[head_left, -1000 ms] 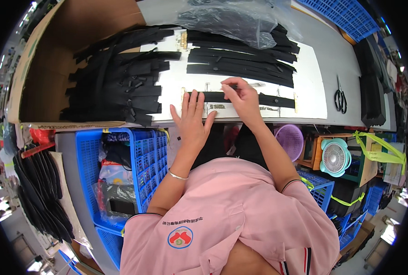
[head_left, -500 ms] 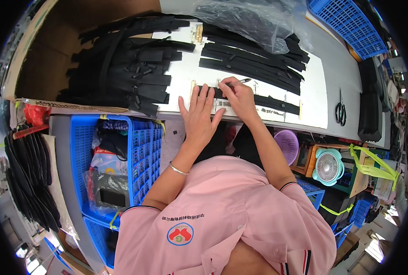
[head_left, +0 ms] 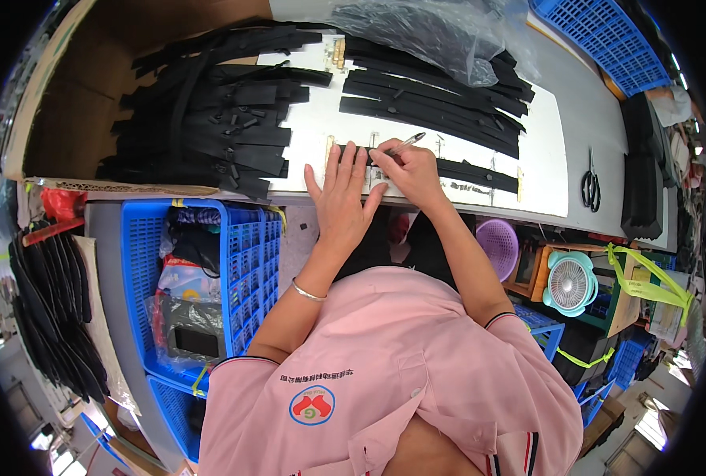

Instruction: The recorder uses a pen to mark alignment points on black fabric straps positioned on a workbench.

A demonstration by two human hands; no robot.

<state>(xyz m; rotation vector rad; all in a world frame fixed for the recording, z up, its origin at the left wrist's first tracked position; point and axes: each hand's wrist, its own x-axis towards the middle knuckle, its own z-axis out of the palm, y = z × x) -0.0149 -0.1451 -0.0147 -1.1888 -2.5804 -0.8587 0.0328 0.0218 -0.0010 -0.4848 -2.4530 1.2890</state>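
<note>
Left hand (head_left: 339, 202) spread flat, pinning black strap (head_left: 464, 170) on white board (head_left: 543, 151). Right hand (head_left: 410, 170) closed around pen (head_left: 404, 143), tip at strap end. Judged early: heaped straps (head_left: 210, 127) seemingly unprocessed, rows (head_left: 432, 95) laid out. Scissors (head_left: 590, 182) apart.

Workshop: strap piles (head_left: 210, 127), crates (head_left: 210, 262), worktable (head_left: 551, 135).

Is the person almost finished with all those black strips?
Hard to tell. A row of black strips lies spread flat, maybe done. The left hand presses one strip while the right hand holds a pen over it. A big heap waits at the left.
</note>
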